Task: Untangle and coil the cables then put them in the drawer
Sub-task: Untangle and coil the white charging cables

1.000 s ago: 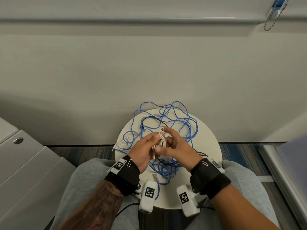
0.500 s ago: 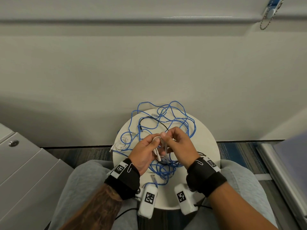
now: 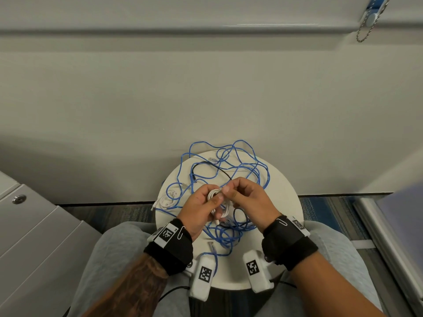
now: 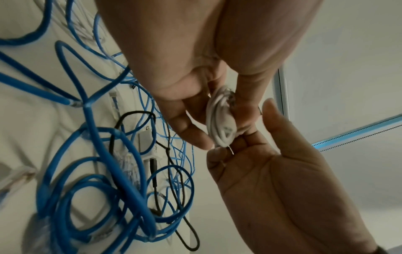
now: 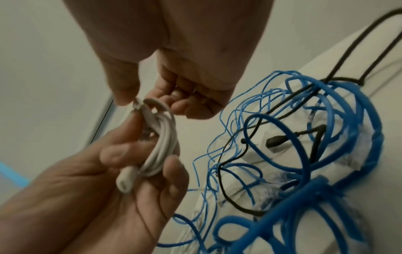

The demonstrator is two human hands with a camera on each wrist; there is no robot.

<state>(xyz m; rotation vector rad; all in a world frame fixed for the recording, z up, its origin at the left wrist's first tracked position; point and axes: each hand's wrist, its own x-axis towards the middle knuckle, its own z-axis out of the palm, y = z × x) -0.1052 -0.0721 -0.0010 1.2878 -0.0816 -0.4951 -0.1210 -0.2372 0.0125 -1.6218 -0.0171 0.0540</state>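
The left hand (image 3: 201, 208) curls around a coiled white cable (image 5: 161, 141) above the round white table (image 3: 286, 202); the right hand (image 3: 249, 197) pinches its top loop. Blue cable (image 3: 242, 163) loops overhang the table's far edge. No writing is legible.

Office setting. A grey metal filing cabinet (image 3: 34, 225) with a round key lock (image 3: 19, 198) stands at 9 o'clock; blue-patterned commercial carpet (image 3: 325, 209) meets a black baseboard (image 3: 103, 204) beneath a plain off-white wall (image 3: 206, 99). A beaded blind chain (image 3: 368, 26) hangs at 1 o'clock. A small round white table (image 3: 286, 202) carries tangled network cables (image 3: 251, 165).
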